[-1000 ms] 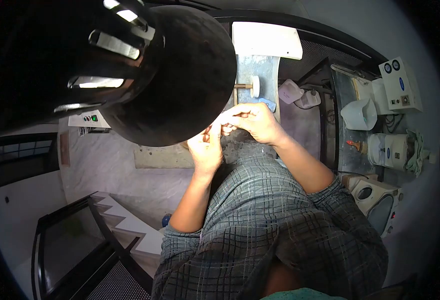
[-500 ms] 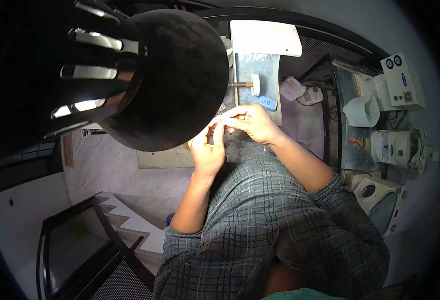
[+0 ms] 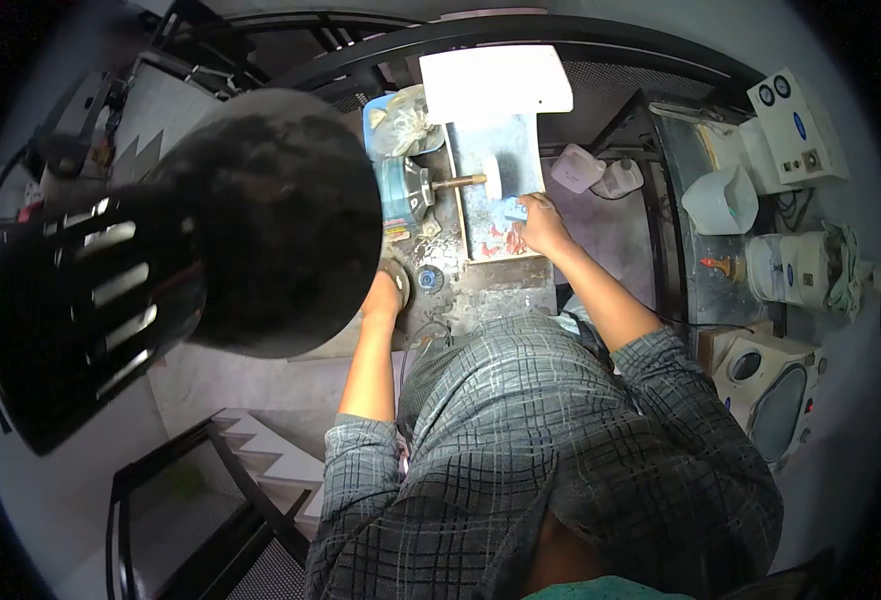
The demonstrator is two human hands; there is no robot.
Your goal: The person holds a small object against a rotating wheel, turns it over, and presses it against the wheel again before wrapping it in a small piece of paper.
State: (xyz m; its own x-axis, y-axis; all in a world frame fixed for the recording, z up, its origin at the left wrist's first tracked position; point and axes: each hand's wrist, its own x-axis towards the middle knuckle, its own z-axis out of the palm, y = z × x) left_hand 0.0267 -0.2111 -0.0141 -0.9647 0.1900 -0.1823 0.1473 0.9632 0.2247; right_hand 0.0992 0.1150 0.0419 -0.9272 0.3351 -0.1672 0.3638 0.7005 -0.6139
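My right hand (image 3: 543, 226) is in the tray, its fingers closed on the right end of a blue block (image 3: 514, 211), probably a bar of polishing compound. Just beyond it a white buffing wheel (image 3: 493, 178) sits on the shaft of a bench polishing motor (image 3: 406, 190). My left hand (image 3: 385, 296) rests low at the left of the bench against a round, dish-like object (image 3: 398, 277). The lamp head hides most of its fingers, so I cannot make out whether it holds anything. A small blue round item (image 3: 430, 279) lies to its right.
A large black lamp (image 3: 281, 220) covers the left side of the view. A white hood (image 3: 496, 82) overhangs the tray (image 3: 501, 135). Behind the motor is a blue bin (image 3: 373, 118) with plastic bags. Jugs (image 3: 578, 168) and a side counter with machines (image 3: 796, 135) stand at right.
My hands, held together before, have separated: the right went to the blue block, the left down to the left side. The view has shifted, so the lamp covers less and the motor shows.
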